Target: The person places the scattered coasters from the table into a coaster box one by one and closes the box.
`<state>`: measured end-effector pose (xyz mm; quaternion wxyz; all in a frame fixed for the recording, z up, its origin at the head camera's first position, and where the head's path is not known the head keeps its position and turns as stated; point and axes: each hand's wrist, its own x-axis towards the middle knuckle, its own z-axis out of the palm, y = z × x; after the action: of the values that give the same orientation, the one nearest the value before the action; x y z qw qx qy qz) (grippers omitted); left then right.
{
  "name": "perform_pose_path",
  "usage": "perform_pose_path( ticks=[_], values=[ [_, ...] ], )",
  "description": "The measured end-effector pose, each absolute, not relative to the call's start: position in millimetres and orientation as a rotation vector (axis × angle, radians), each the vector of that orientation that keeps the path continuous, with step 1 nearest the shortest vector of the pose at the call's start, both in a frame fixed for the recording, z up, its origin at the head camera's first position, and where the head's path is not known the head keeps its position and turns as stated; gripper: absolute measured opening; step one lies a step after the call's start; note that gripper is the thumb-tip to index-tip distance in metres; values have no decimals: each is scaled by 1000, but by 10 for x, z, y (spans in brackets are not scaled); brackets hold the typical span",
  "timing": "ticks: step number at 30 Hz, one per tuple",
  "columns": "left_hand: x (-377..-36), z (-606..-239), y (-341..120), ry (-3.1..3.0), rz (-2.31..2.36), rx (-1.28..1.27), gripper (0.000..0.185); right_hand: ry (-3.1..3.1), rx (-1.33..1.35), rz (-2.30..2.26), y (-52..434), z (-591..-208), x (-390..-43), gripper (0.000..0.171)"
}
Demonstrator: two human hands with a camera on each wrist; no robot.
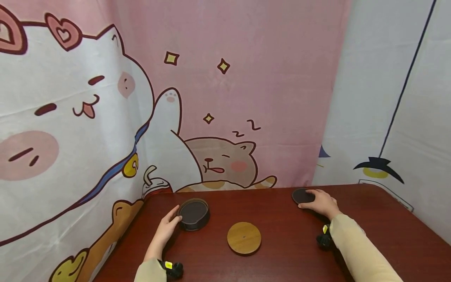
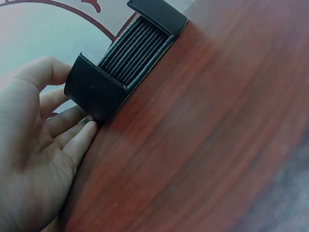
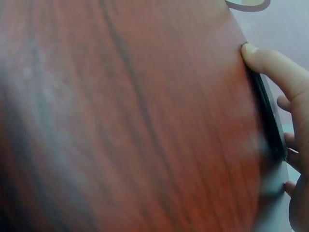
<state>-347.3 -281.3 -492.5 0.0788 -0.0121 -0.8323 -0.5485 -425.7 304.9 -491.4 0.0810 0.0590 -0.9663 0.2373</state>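
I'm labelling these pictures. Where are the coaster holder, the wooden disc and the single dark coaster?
coaster holder (image 1: 193, 214), head view, on its dark top.
wooden disc (image 1: 244, 237), head view, on its flat face.
dark coaster (image 1: 301, 195), head view, on the bare part left of the fingers.

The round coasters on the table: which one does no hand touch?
The light wooden coaster, lying alone between the two hands. The right hand rests on the single dark coaster, and the left hand touches the dark holder with its stack.
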Motion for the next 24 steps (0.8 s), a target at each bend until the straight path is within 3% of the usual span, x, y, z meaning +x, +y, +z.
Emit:
perform_pose_path(
  ticks=[12,24],
  values=[
    [-3470,-4895,-2819,-2508,-1622,-35,56,-2773,358,898,3108,-4605,-4268,88],
    [-3463,-4921,-2811,-2497,-1638,-24,56,-2705,520,849,2803,-4163,-4285,82]
  ],
)
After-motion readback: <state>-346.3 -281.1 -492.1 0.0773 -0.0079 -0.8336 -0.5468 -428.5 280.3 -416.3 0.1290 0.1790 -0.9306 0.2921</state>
